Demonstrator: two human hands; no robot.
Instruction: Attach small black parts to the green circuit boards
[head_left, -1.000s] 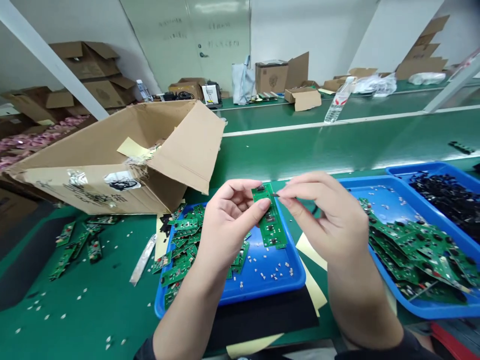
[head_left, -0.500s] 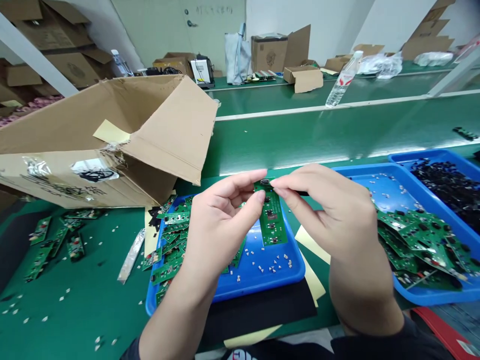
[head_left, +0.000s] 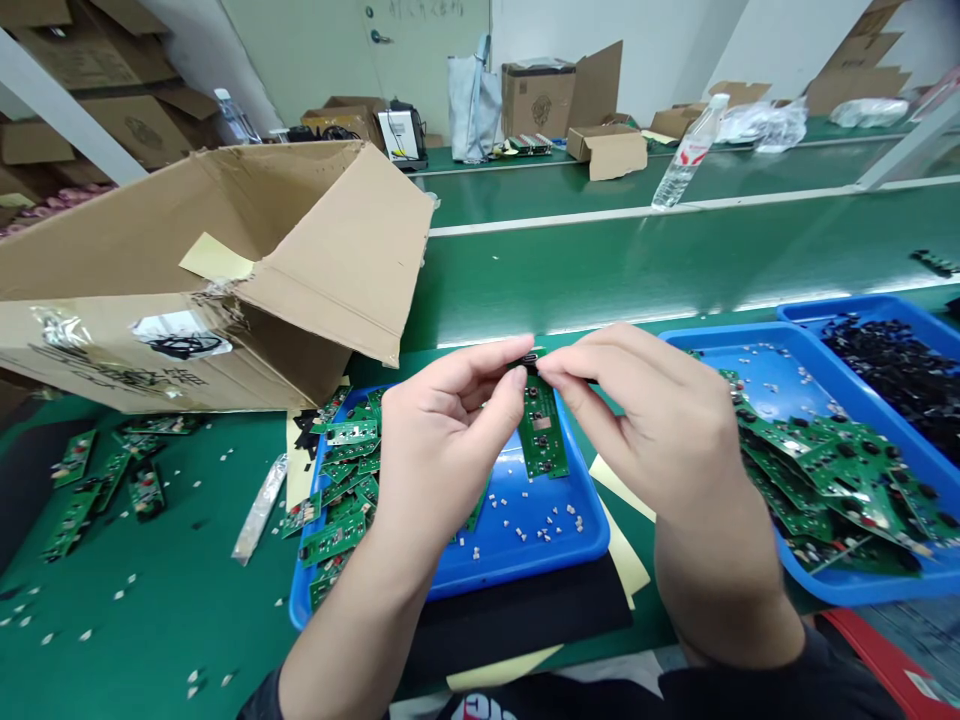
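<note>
We judge the work on the held circuit board (head_left: 545, 440) to be midway: it is above the near blue tray (head_left: 499, 572), gripped between our left hand's (head_left: 439, 430) thumb and fingers. Our right hand's (head_left: 664, 420) thumb and finger pinch together at its upper end, beside a black part (head_left: 530, 359); what they grasp, we cannot tell. Boards fill much of the near tray and the middle blue tray (head_left: 716, 365), but we cannot tell finished from unfinished. We count one held board, three blue trays including the far one (head_left: 862, 304) of black pieces, and roughly five loose boards on the bench (head_left: 172, 600); the piles overlap too much to count.
</note>
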